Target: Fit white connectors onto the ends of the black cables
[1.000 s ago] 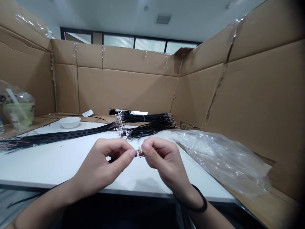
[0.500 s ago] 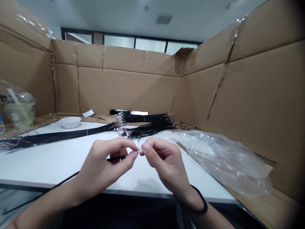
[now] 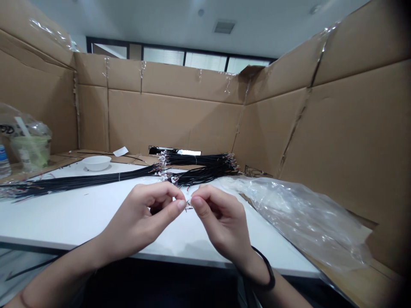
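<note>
Over the white table [image 3: 96, 214], my two hands meet with their fingertips almost touching. A small white connector [image 3: 189, 200] shows at the fingertips of my right hand [image 3: 223, 220], whose thumb and forefinger pinch it. My left hand [image 3: 146, 218] is closed in a pinch on the fine wires [image 3: 189, 207] beside the connector. The wire ends are tiny, and the fingers partly cover them. Below my left forearm a black cable [image 3: 35, 267] runs off toward the lower left; most of it is hidden behind the hand and arm.
Bundled black cables [image 3: 105, 177] with white connectors lie across the back and left. A white bowl [image 3: 96, 163] stands behind them. At far left are a bagged cup [image 3: 32, 152] and a bottle [image 3: 4, 162]. Clear plastic sheeting [image 3: 298, 218] covers the right; cardboard walls [image 3: 173, 115] enclose the table.
My left hand has turned slightly, and the black cable section that showed inside its grip is now hidden. The fingertips remain together at the connector. The view has shifted a little.
</note>
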A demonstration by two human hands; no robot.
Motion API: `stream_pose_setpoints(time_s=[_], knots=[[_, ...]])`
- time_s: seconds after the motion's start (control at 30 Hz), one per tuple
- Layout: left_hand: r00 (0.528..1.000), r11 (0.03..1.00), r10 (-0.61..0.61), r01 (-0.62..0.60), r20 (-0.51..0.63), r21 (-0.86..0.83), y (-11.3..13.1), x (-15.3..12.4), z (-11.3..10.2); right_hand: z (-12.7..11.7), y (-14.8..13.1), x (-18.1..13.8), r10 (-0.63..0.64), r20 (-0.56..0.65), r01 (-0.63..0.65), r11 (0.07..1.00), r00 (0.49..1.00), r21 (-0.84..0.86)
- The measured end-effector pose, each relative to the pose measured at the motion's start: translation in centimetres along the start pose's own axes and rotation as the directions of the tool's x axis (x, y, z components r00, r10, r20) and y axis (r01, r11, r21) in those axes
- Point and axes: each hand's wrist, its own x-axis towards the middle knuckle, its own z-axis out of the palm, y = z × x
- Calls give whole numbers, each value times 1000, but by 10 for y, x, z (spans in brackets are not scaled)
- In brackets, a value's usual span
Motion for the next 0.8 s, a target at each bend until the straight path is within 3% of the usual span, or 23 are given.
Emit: stream_pose_setpoints(time_s=[0.27,0.33,0.53,0.8], knots=[[993,982,-96,105,68,-154,-1,3,-1,4,5,-4,-198,-33,192,972,980,-136],[992,973,-109,121,71,-195,1,2,0,5,4,-4,-164,-48,157,980,985,-121],[995,976,-99,90,-32,-200,5,1,8,5,-1,0,134,-12,-133,989,991,57],[993,995,100,-98,-67,35,4,0,9,3,-1,2,142,-13,-142,989,990,43]])
